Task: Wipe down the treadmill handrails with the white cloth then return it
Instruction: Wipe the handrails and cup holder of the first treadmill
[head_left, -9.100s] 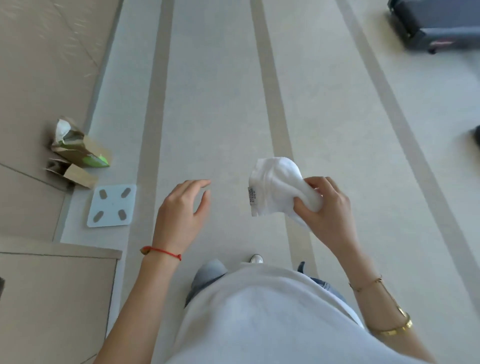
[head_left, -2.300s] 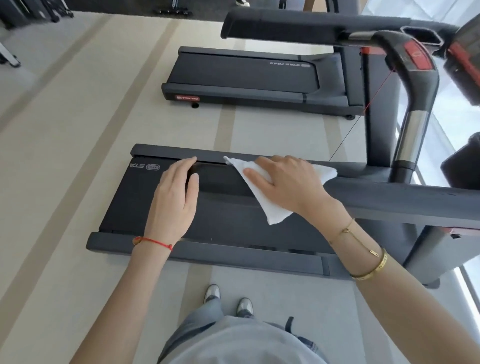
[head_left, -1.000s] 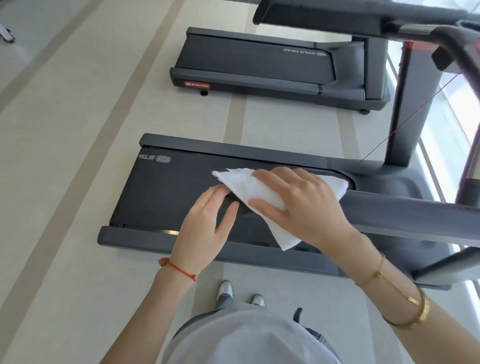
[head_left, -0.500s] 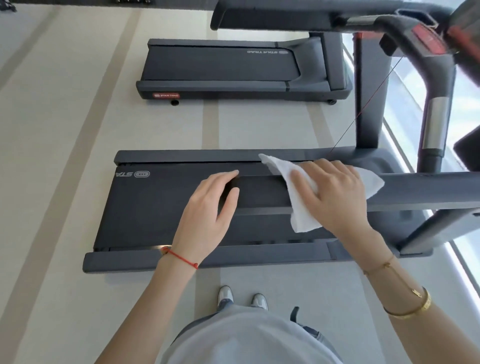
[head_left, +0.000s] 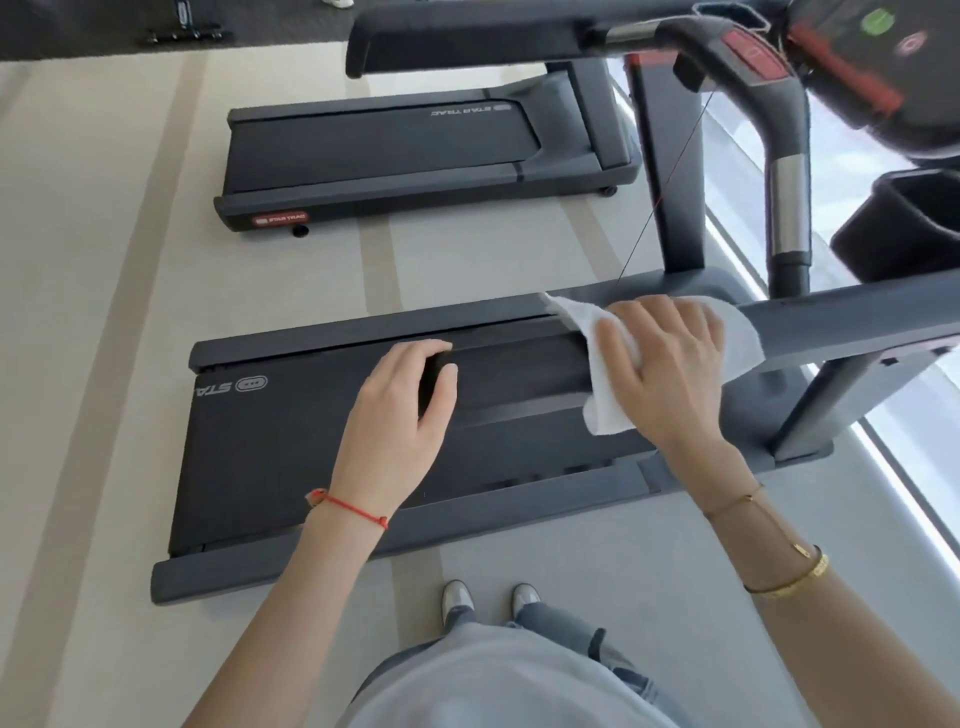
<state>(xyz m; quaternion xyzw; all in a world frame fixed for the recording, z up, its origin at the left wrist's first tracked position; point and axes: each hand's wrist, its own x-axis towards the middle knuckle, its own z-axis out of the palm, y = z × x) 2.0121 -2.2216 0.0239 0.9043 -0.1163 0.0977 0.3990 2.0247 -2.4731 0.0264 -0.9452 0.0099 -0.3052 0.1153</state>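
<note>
Right hand (head_left: 670, 374) laid flat, fingers spread, pressing white cloth (head_left: 608, 364) onto near handrail (head_left: 519, 374). Left hand (head_left: 400, 415) curled over handrail's end, apparently gripping.

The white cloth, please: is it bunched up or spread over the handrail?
Spread: the white cloth drapes over the handrail under the flat right hand.

Pale floor (head_left: 130, 312) with darker beige stripes; a second treadmill (head_left: 415, 156) stands beyond; bright daylight enters through floor-level glass (head_left: 914, 499) at right.
</note>
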